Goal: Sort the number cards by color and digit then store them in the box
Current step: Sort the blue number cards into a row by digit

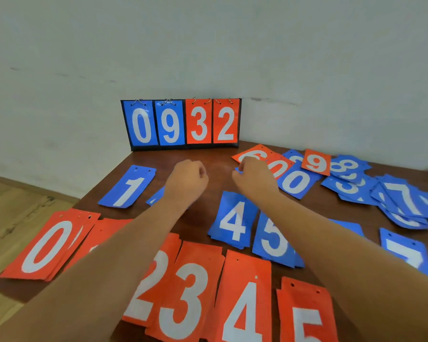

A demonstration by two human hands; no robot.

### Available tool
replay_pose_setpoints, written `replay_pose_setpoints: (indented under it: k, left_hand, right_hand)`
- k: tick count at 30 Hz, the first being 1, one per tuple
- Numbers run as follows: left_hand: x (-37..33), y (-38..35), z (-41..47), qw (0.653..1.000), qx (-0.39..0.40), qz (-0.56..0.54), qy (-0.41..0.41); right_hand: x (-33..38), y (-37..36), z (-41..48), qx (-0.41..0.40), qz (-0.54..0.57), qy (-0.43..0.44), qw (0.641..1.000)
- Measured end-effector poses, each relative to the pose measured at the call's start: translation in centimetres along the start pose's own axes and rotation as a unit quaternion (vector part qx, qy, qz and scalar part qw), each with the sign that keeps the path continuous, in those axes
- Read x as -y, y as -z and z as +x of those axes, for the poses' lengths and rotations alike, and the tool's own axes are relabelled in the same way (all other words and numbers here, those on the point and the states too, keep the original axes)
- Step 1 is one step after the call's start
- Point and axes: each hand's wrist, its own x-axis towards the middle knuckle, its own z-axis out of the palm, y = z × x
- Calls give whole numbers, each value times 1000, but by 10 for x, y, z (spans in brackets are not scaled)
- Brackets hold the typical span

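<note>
Sorted stacks lie face up on the brown table (215, 156): red 0 (47, 245), red 2 (151, 280), red 3 (185, 299), red 4 (245, 304), red 5 (307, 322), blue 1 (127, 187), blue 4 (234, 220), blue 5 (272, 238), blue 7 (405, 253). A mixed pile sits at the right, with a red 6 (253, 153), red 0 (279, 167), blue 0 (295, 182) and red 9 (316, 162). My left hand (185, 181) is a loose fist over bare table, holding nothing. My right hand (253, 178) pinches a card at the pile's left edge; only a blue sliver shows.
A flip scoreboard (183, 124) reading 0 9 3 2 stands against the wall at the table's back edge. More blue cards, among them 8 (346, 166), 3 (349, 186) and 7 (410, 196), spread toward the right edge. Wooden floor (15, 218) lies beyond the left edge.
</note>
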Motion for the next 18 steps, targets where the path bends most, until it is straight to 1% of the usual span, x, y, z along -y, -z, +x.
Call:
replay_pose_setpoints:
  k: [3,5,7,10,12,14,15,16,17,18]
  left_hand:
    - [-44,-23,11,998,56,-13,-22]
    - [-66,-44,20,994,92,-12,-55]
    - [-84,-62,27,988,129,-6,-79]
    - [-98,-81,34,980,177,10,-87]
    - [-105,-88,34,982,160,18,-99]
    - [-112,-90,33,989,107,2,-98]
    - [-118,-88,32,993,82,-28,-77]
    - [-123,-86,31,993,75,-88,-21]
    - [-129,-81,31,976,90,-188,68]
    - [-132,-77,32,923,127,-322,170]
  right_hand:
    - [-57,20,10,-16,-35,-36,999]
    - [-91,27,13,-8,-78,-36,996]
    - [-116,28,13,23,-121,-26,992]
    - [-135,30,9,70,-159,-14,985]
    - [-141,30,7,63,-177,20,982]
    - [-141,34,2,23,-209,53,976]
    - [-139,38,-1,-8,-227,62,972]
    - [-138,41,-3,-51,-235,72,968]
    - [-137,45,-6,-102,-222,88,966]
    - [-136,48,-9,-143,-190,114,965]
